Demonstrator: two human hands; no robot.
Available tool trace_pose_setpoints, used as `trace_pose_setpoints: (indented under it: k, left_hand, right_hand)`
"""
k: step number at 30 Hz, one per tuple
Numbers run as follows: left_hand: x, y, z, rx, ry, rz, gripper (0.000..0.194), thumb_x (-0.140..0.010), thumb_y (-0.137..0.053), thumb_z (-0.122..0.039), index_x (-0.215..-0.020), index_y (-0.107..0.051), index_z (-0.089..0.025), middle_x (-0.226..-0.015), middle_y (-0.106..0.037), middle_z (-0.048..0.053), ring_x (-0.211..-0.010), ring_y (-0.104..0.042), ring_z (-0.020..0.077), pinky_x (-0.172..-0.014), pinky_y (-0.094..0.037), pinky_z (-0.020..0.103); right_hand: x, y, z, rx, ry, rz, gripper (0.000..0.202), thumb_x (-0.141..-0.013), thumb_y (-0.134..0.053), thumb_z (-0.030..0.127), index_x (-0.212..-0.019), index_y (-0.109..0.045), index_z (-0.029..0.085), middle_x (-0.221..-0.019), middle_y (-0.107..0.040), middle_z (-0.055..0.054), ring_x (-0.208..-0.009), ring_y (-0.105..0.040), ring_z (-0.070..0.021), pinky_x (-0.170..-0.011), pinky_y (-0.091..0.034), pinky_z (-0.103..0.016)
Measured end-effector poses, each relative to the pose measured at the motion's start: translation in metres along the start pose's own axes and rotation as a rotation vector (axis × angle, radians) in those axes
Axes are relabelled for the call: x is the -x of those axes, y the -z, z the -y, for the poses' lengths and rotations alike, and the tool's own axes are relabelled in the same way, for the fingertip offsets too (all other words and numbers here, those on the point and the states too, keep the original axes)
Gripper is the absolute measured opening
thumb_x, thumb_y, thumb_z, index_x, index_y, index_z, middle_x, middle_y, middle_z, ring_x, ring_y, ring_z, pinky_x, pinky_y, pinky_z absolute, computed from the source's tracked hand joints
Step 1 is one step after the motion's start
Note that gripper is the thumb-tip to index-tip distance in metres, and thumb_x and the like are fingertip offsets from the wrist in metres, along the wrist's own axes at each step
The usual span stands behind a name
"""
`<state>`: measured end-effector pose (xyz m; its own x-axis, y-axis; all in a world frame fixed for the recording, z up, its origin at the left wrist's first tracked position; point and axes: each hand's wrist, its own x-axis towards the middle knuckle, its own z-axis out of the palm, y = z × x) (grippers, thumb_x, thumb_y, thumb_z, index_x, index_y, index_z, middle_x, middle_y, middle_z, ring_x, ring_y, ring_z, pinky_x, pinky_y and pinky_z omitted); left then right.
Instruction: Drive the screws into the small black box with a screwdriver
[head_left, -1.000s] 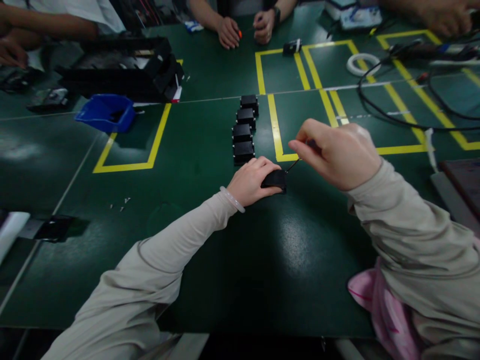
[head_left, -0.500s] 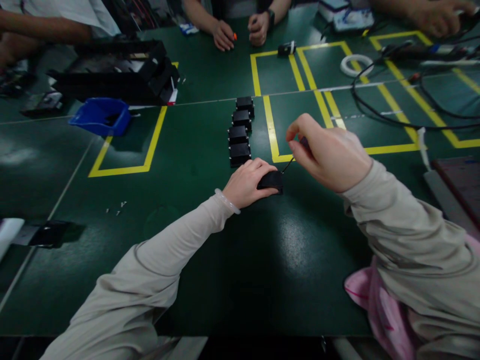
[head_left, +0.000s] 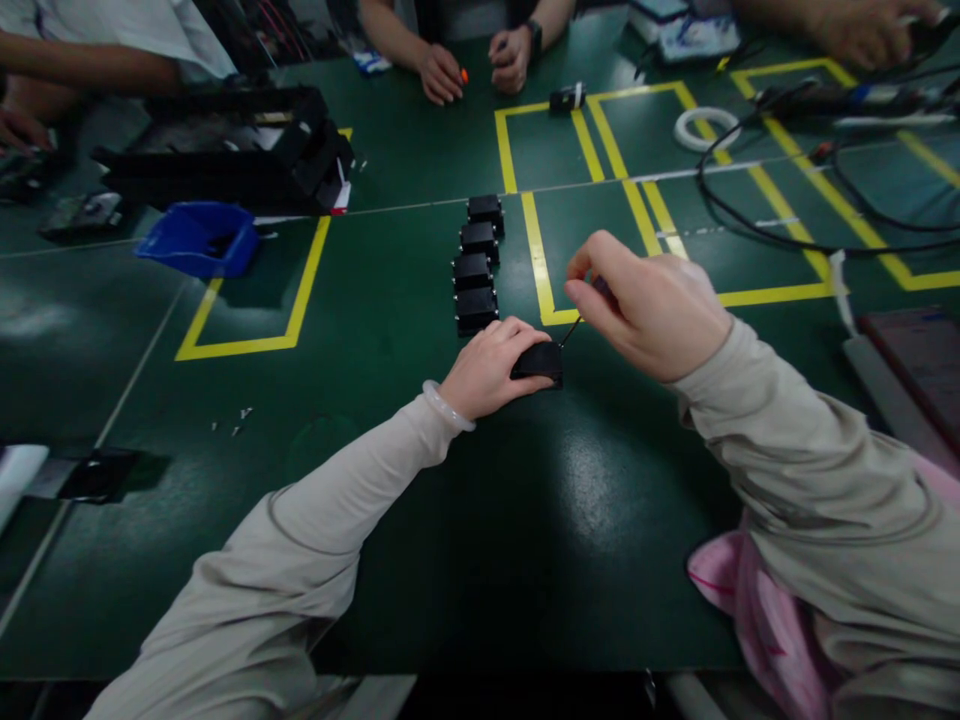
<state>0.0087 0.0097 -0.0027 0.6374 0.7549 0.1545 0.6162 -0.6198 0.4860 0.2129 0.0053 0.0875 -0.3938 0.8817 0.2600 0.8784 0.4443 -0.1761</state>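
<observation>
My left hand (head_left: 491,370) grips a small black box-shaped part (head_left: 541,362) on the green table, fingers over its far side and thumb along its near side. In my right hand (head_left: 645,300) is a screwdriver (head_left: 571,331), its thin dark shaft slanting down to the right end of that part. The fingers hide most of the handle. Just beyond my left hand, several similar black parts (head_left: 474,270) stand in a column, with small shiny screws at their ends. A few loose screws (head_left: 237,430) lie on the table to the left.
A blue bin (head_left: 199,238) and a black tray (head_left: 202,165) stand at the left. Co-workers' hands (head_left: 510,62) rest at the far edge. White tape roll (head_left: 706,130), black cable (head_left: 739,205) and yellow tape outlines lie to the right. A pink cloth (head_left: 739,590) hangs near my right arm.
The whole view has shifted slightly. Both hands keep nearly the same pose, with the screwdriver still at the right end of the black part.
</observation>
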Motion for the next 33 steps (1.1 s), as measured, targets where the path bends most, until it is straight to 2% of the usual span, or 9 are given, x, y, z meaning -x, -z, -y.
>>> trace_pose_setpoints:
  k: [3, 8, 13, 18, 23, 28, 33]
  left_hand:
    - [-0.0001, -0.0002, 0.0001, -0.003, 0.003, 0.0, 0.042, -0.091, -0.068, -0.043, -0.123, -0.06, -0.017, -0.121, -0.061, 0.011, -0.11, -0.058, 0.0267, -0.1, -0.047, 0.042]
    - [-0.0002, -0.0005, 0.0004, 0.001, 0.001, -0.003, 0.042, -0.091, -0.069, -0.043, -0.124, -0.061, -0.017, -0.121, -0.061, 0.011, -0.11, -0.058, 0.0266, -0.1, -0.047, 0.042]
    - [-0.0001, -0.0007, 0.0008, -0.007, -0.007, -0.007, 0.043, -0.091, -0.069, -0.043, -0.124, -0.061, -0.016, -0.121, -0.061, 0.012, -0.109, -0.058, 0.0271, -0.099, -0.047, 0.041]
    - [-0.0002, -0.0015, 0.0017, -0.005, -0.004, -0.007, 0.043, -0.09, -0.07, -0.042, -0.123, -0.06, -0.017, -0.121, -0.061, 0.011, -0.11, -0.058, 0.0268, -0.099, -0.047, 0.041]
    - [-0.0005, -0.0015, 0.002, 0.0, -0.004, -0.005, 0.042, -0.091, -0.069, -0.043, -0.123, -0.06, -0.017, -0.121, -0.061, 0.012, -0.11, -0.058, 0.0269, -0.1, -0.047, 0.042]
    - [-0.0006, -0.0018, 0.0019, 0.0, -0.001, -0.002, 0.043, -0.091, -0.069, -0.043, -0.124, -0.06, -0.017, -0.121, -0.061, 0.012, -0.11, -0.058, 0.0272, -0.1, -0.047, 0.042]
    - [-0.0003, -0.0021, 0.0023, 0.002, 0.0, -0.006, 0.044, -0.09, -0.07, -0.043, -0.125, -0.06, -0.016, -0.122, -0.061, 0.012, -0.11, -0.058, 0.0273, -0.1, -0.047, 0.042]
  right_hand:
    - [-0.0001, -0.0002, -0.0001, 0.008, -0.025, 0.006, 0.031, -0.098, -0.045, 0.037, -0.111, -0.066, 0.019, -0.077, -0.07, -0.008, -0.071, -0.066, -0.025, -0.065, -0.045, -0.035]
    - [-0.0001, -0.0003, -0.0002, -0.029, -0.017, 0.003, 0.034, -0.097, -0.041, 0.027, -0.12, -0.063, 0.017, -0.084, -0.072, -0.009, -0.073, -0.068, -0.0246, -0.066, -0.046, -0.034]
    - [-0.0001, 0.0007, -0.0001, -0.012, -0.027, 0.017, 0.034, -0.098, -0.042, 0.037, -0.111, -0.067, 0.018, -0.08, -0.071, -0.009, -0.074, -0.068, -0.0249, -0.067, -0.046, -0.034]
    - [-0.0003, -0.0007, -0.0018, -0.027, -0.001, -0.006, 0.035, -0.096, -0.042, 0.028, -0.122, -0.063, 0.017, -0.079, -0.071, -0.007, -0.07, -0.066, -0.0227, -0.066, -0.045, -0.033]
    - [0.0, -0.0009, -0.0024, 0.006, 0.004, -0.017, 0.033, -0.098, -0.043, 0.038, -0.106, -0.069, 0.019, -0.076, -0.07, -0.007, -0.07, -0.066, -0.0227, -0.066, -0.045, -0.033]
    - [-0.0001, -0.0011, -0.001, 0.005, -0.003, -0.01, 0.034, -0.096, -0.041, 0.028, -0.12, -0.064, 0.016, -0.079, -0.07, -0.008, -0.067, -0.065, -0.0222, -0.064, -0.044, -0.033]
    - [0.0006, -0.001, 0.0, 0.021, 0.002, -0.016, 0.034, -0.098, -0.042, 0.037, -0.111, -0.067, 0.018, -0.076, -0.07, -0.007, -0.067, -0.065, -0.0227, -0.063, -0.043, -0.033]
